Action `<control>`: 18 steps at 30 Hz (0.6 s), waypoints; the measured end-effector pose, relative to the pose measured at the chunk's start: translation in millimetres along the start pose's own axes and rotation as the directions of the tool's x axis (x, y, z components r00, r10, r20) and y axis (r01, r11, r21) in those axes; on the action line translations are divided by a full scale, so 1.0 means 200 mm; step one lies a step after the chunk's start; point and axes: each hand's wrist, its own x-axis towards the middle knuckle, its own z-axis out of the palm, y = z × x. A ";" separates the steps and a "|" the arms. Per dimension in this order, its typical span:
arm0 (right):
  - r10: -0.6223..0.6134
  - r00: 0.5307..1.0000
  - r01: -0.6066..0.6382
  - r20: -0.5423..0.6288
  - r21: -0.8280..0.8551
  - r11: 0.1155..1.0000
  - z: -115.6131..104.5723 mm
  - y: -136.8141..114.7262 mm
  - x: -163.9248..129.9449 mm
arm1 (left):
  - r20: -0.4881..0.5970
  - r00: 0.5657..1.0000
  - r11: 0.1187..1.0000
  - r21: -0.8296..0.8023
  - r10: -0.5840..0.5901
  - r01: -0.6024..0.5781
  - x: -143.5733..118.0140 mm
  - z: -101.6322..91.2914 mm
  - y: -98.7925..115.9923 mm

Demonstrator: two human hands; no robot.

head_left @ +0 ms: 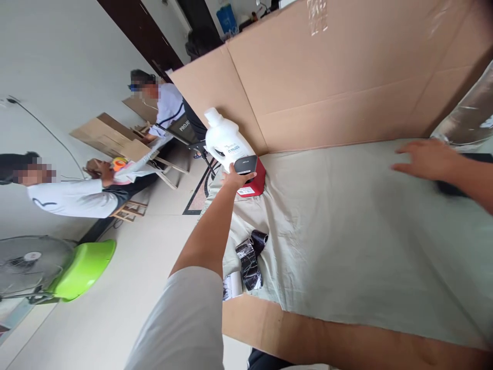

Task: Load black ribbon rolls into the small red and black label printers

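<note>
Where the cardboard edge (pixel 269 329) meets the pale green cloth (pixel 346 231), a black roll of film (pixel 250 257) and a small white paper roll (pixel 232 285) lie nearest the viewer, untouched. Beyond them, the person's left arm extends to the far corner of the cloth, where the left hand (pixel 234 179) rests with fingers curled over the black top of a small red-and-black device (pixel 252 177), apparently a label printer; whether it is gripped or merely touched cannot be told. Just behind and touching the device stands a white plastic bottle (pixel 225 139), upright, against the cardboard wall (pixel 327 77). On the opposite side, the right hand (pixel 425 159) lies flat and relaxed on the cloth, fingers spread, holding nothing, near a dark object partly hidden by its forearm and a silvery foil sheet (pixel 468 115). As a judgement, the work is at an early stage: the device sits at the cloth's corner and the rolls are unhandled. Farther off, two seated people work at wooden pieces, apart.
</note>
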 end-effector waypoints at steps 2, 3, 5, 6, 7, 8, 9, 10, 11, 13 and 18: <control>-0.050 0.957 0.043 0.285 0.032 0.999 0.23 -0.30 -0.08 | 0.042 0.998 0.992 -0.115 -0.044 0.049 0.06 0.03 -0.02; -0.061 0.926 0.023 0.373 0.105 0.994 0.35 -0.44 -0.12 | 0.037 0.998 0.986 -0.161 -0.045 0.050 0.07 0.04 -0.04; -0.102 0.885 0.016 0.455 0.189 0.982 0.59 -0.68 -0.21 | 0.024 0.999 0.976 -0.216 -0.027 0.032 0.07 0.06 -0.07; -0.116 0.867 0.004 0.484 0.227 0.974 0.71 -0.77 -0.25 | 0.028 1.000 0.972 -0.236 -0.006 0.012 0.07 0.06 -0.08; -0.125 0.853 -0.016 0.507 0.265 0.964 0.82 -0.86 -0.29 | 0.034 0.999 0.967 -0.255 0.018 -0.009 0.06 0.07 -0.09; -0.130 0.840 -0.042 0.527 0.301 0.953 0.93 -0.93 -0.32 | 0.035 0.998 0.961 -0.273 0.043 -0.032 0.04 0.07 -0.11; -0.133 0.831 -0.069 0.541 0.338 0.939 1.03 -1.01 -0.35 | 0.026 0.997 0.954 -0.294 0.068 -0.058 0.03 0.07 -0.12; -0.135 0.824 -0.098 0.550 0.373 0.923 1.11 -1.07 -0.37 | 0.004 0.996 0.942 -0.327 0.086 -0.080 0.01 0.08 -0.14; -0.140 0.820 -0.121 0.555 0.408 0.905 1.19 -1.14 -0.39 | -0.026 0.996 0.917 -0.389 0.088 -0.091 0.00 0.09 -0.17; -0.150 0.816 -0.158 0.558 0.465 0.871 1.31 -1.26 -0.42 | -0.068 0.996 0.826 -0.558 0.048 -0.078 -0.02 0.12 -0.21; -0.146 0.812 -0.221 0.566 0.528 0.820 1.39 -1.40 -0.48 | 0.059 0.998 0.632 -0.773 -0.001 0.046 -0.06 0.17 -0.28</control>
